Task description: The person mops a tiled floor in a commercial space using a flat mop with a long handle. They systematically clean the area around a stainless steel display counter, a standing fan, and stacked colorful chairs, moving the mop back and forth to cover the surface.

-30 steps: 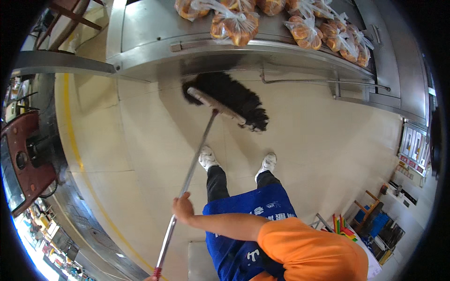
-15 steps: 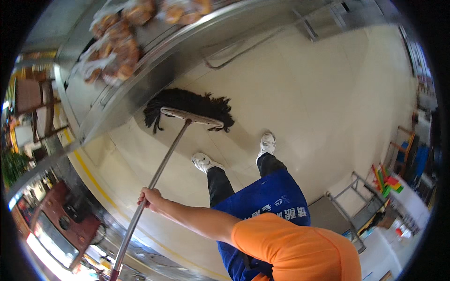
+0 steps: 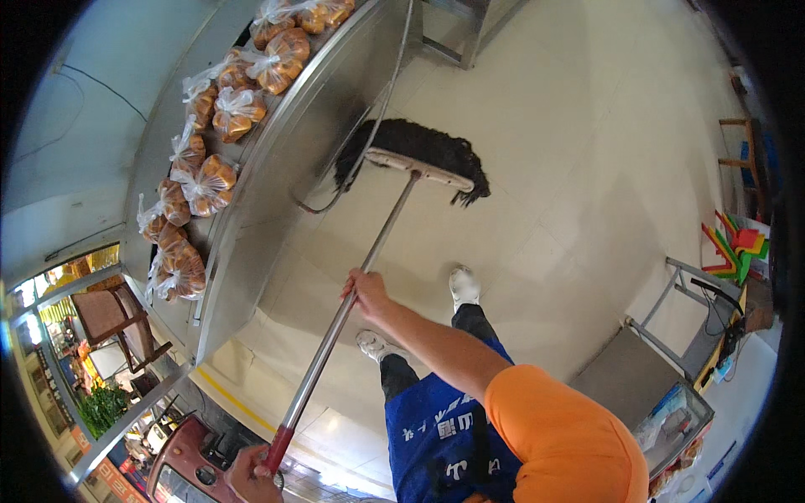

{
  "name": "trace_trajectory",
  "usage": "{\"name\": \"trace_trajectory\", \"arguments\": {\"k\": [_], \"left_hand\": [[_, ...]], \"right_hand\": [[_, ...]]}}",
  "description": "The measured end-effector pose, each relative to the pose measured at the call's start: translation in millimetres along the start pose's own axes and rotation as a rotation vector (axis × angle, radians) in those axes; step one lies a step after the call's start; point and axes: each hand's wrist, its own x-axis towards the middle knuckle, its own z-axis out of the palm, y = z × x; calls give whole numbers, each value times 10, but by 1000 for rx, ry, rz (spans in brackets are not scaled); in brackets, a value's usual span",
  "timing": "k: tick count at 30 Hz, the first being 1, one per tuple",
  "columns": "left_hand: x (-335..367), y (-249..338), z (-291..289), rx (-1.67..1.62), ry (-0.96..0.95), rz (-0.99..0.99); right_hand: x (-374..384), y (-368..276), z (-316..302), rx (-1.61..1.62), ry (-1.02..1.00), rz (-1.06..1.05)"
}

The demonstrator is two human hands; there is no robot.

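My right hand is wrapped around the silver middle of a long mop handle, its bare forearm reaching across from an orange sleeve. Lower down, at the red grip near the bottom edge, my left hand closes on the same handle. The handle slants away to a wide flat mop with a black fringe, lying on the pale tiled floor ahead of my white shoes. A grey hose hangs in front of the fringe's left part. My blue apron shows below.
Along the left runs a metal counter bearing several clear bags of bread rolls. A metal stand leg is at the far end. On the right are a metal-framed table and coloured boards. A red vehicle stands beyond the lower-left edge.
The view has shifted, bringing more of the counter and bread bags in. The mop has slid forward along the counter, under the hanging hose. My left hand has come into view on the red grip.
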Motion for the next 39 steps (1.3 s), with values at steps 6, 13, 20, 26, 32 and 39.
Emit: {"name": "trace_trajectory", "arguments": {"k": [6,13,20,26,32,39], "left_hand": [[364,449,1300,-194,-58,-291],[378,82,3280,-1754,-1037,-974],[-913,-1600,2513,-1887,-790,-1159],[-3165,-3210,1233,-1702,-504,-1440],[-5003,-3764,-218,-1331,-277,-1675],[-5271,-3492,-1556,-294,-102,-1627]], "right_hand": [[560,-1180,-441,-55,120,-298],[691,-1392,-1136,-761,367,-516],[466,167,-849,-1587,256,104],[-261,3199,-639,-1647,42,613],[-1137,5814,-981,-1465,-234,1052],[-1871,7209,28,-974,43,823]]}}
